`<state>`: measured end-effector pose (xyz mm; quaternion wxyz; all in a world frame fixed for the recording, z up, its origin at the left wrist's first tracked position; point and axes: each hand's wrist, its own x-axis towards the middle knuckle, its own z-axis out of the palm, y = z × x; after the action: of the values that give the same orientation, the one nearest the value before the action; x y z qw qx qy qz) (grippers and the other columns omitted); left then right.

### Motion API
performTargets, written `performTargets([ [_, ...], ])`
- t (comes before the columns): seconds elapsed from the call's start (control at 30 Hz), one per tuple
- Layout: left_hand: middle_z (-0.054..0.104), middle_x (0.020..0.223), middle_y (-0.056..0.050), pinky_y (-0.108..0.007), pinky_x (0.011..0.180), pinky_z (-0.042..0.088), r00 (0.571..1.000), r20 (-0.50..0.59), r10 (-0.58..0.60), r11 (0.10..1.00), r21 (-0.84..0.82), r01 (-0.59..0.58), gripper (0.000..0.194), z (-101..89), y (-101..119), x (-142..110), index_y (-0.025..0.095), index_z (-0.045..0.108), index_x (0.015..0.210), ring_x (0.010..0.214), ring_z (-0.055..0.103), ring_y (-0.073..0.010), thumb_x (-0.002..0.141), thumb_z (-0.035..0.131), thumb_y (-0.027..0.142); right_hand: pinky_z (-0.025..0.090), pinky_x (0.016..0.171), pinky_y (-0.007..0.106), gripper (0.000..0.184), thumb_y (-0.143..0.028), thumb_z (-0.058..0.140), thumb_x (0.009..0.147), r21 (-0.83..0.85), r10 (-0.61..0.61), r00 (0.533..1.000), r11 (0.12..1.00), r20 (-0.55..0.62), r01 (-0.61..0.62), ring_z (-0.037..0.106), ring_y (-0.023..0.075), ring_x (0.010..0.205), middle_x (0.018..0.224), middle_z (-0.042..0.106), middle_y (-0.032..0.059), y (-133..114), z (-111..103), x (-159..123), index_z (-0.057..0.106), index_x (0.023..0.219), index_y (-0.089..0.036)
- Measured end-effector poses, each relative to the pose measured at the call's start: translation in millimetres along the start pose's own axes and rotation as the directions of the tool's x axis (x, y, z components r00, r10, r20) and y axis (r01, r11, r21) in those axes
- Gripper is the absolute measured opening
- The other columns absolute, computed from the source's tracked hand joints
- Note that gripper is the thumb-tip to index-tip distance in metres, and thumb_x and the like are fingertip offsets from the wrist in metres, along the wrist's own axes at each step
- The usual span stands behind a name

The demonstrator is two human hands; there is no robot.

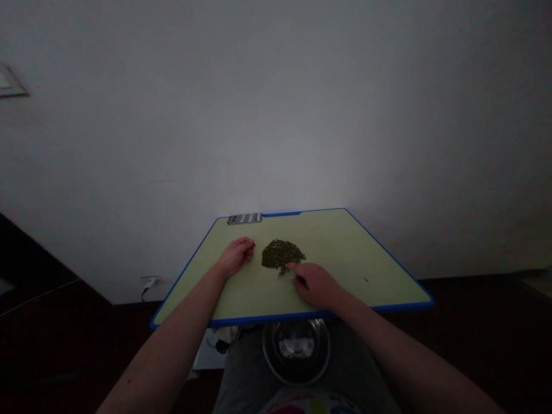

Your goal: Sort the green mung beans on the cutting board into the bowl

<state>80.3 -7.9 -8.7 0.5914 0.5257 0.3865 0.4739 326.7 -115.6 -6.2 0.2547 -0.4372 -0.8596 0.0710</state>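
Note:
A heap of small dark green grains (280,253), too fine to tell their kind, lies on a pale yellow board (336,241) with a blue rim. My right hand (317,284) rests at the heap's near right edge. Its index finger is stretched out, touching a few grains pulled apart from the heap, and the thumb is separate below. To the left of the heap, my left hand (236,255) is closed, thumb and fingers pressed together. A tiny reddish spot shows at its fingertips; I cannot tell whether it is an object.
A phone (244,218) lies at the board's far left edge. On my lap, below the near edge, sits a shiny metal bowl (297,376). A white wall (276,115) rises behind the board. A plug (149,283) is in a socket at lower left.

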Motion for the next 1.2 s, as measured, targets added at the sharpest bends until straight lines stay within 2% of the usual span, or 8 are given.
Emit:
performTargets([
  [0.33, 0.046, 0.049, 0.004, -0.018, 0.039, 0.027, 1.0, -0.002, -0.001, 1.0, -0.012, 0.001, 0.018, 1.1, 1.1, 0.1, 0.014, 0.052, 0.067, 0.04, 0.04, -0.0049, 0.068, 0.062, 0.029, 0.041, 0.087, 0.031, 0.043, -0.016, 0.04, 0.078, -0.031, 0.153, 0.982, 0.987, -0.11, -0.157, 0.057, 0.0199, 0.096, 0.108, 0.061, 0.0109, 7.4, 2.0, -0.9, 0.05, 0.12, -0.013],
  [0.77, 0.046, 0.047, 0.004, -0.018, 0.038, 0.027, 1.0, 0.004, -0.005, 1.0, -0.003, 0.005, 0.018, 1.9, 1.5, -0.7, 0.014, 0.052, 0.067, 0.039, 0.04, -0.0051, 0.068, 0.061, 0.03, 0.04, 0.09, 0.032, 0.042, -0.016, 0.04, 0.08, 0.03, 0.13, 0.982, 0.991, -0.135, -0.127, 0.055, 0.0188, 0.098, 0.111, 0.06, 0.0094, 8.0, 2.4, -1.6, 0.049, 0.12, -0.014],
  [1.2, 0.046, 0.049, 0.004, -0.018, 0.039, 0.028, 1.0, -0.001, -0.006, 1.0, 0.004, 0.006, 0.019, 0.2, -0.4, 1.2, 0.014, 0.052, 0.068, 0.04, 0.041, -0.0051, 0.068, 0.061, 0.03, 0.036, 0.096, 0.034, 0.044, -0.014, 0.041, 0.081, 0.081, 0.065, 0.997, 0.995, -0.048, -0.06, 0.05, 0.0183, 0.108, 0.12, 0.055, 0.0083, 7.1, 4.9, 6.5, 0.047, 0.124, -0.016],
])
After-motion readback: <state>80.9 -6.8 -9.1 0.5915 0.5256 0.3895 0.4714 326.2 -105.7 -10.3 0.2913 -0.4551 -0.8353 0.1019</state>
